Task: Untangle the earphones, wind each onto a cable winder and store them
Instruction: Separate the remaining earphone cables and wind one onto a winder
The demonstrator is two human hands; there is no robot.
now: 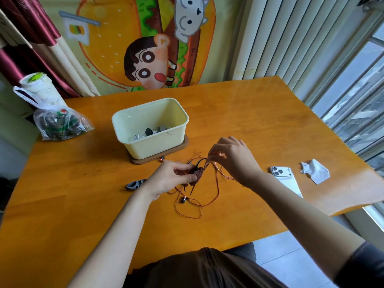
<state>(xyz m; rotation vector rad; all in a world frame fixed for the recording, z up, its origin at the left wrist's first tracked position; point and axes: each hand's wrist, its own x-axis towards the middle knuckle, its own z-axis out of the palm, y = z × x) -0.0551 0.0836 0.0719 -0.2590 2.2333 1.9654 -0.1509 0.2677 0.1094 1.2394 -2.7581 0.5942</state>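
The left hand (170, 176) is curled around a small dark-brown cable winder (197, 173), gripping it just above the orange wooden desk (249, 113). The right hand (233, 157), raised a little beyond and to the right of it, pinches a strand of the thin reddish-brown earphone cable (188, 214) between thumb and fingertips. From both hands the cable falls in loose, crossing loops onto the desk, mostly on the near side of the left hand, where a dark metal earbud (183, 200) lies. A second earbud (161, 159) rests just beyond the left hand. Just left of that hand's wrist lies a grey plastic cable winder (134, 185). Beyond both hands stands a cream rectangular plastic box (133, 121) holding small white and dark items, set on a brown base (182, 145). Right of the right hand lie a white smartphone (286, 179) and a crumpled white tissue (316, 171).
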